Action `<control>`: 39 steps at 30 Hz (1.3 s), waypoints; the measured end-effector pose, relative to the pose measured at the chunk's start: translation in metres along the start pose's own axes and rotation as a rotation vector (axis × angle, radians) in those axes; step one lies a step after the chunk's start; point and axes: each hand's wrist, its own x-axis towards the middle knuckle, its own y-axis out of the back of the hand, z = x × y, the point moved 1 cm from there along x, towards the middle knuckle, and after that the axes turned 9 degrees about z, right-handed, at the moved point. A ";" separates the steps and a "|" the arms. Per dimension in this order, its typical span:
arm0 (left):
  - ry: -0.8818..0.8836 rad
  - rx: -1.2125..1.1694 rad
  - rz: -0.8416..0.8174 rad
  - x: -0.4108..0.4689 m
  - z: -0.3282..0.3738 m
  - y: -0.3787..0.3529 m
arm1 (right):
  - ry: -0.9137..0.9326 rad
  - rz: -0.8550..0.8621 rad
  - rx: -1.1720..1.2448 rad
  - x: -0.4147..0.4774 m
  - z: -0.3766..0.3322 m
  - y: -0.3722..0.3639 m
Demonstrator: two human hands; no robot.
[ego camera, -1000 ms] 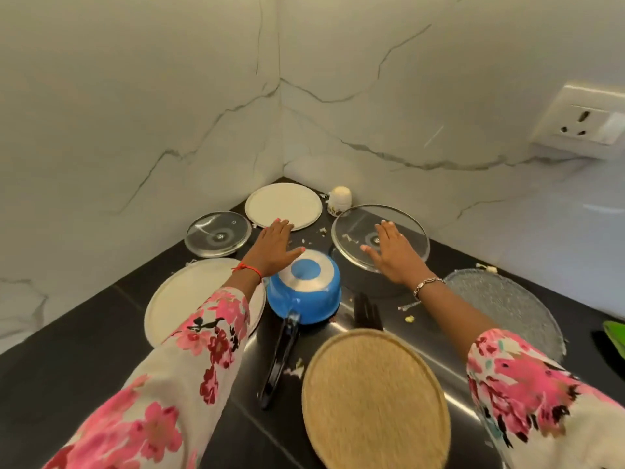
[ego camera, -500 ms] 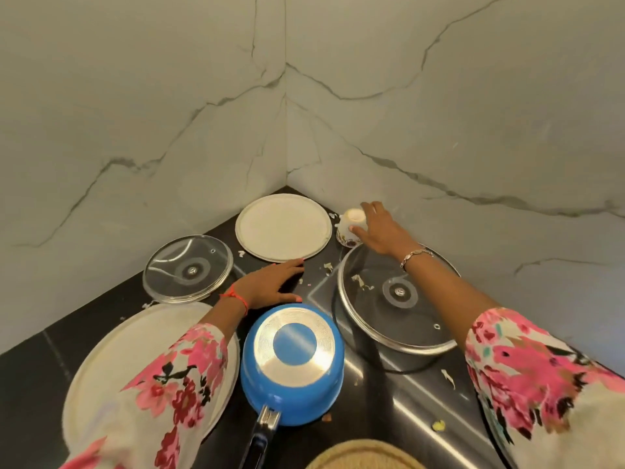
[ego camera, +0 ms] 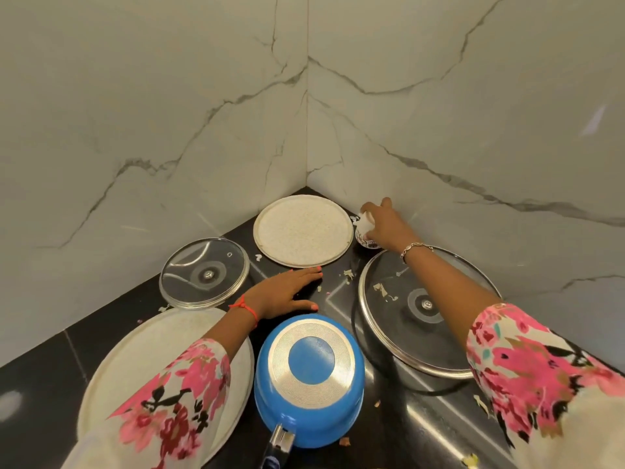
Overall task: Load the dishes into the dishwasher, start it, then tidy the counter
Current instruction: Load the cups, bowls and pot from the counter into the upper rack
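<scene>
Two hands out: right hand gripped the small white patterned cup, left hand lay flat on the black tabletop.

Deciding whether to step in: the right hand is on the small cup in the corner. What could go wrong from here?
1. The right hand grips the cup close to the wall and the small plate; lifting it out could knock either.
2. The right forearm crosses over the large glass lid; dropping the arm might shift it.
3. Food scraps lie beside the left hand, flat on the counter; sliding it may smear them.
</scene>
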 end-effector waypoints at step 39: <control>0.140 -0.020 0.354 -0.554 0.326 -0.199 | -0.147 0.040 0.231 -0.751 -0.110 0.074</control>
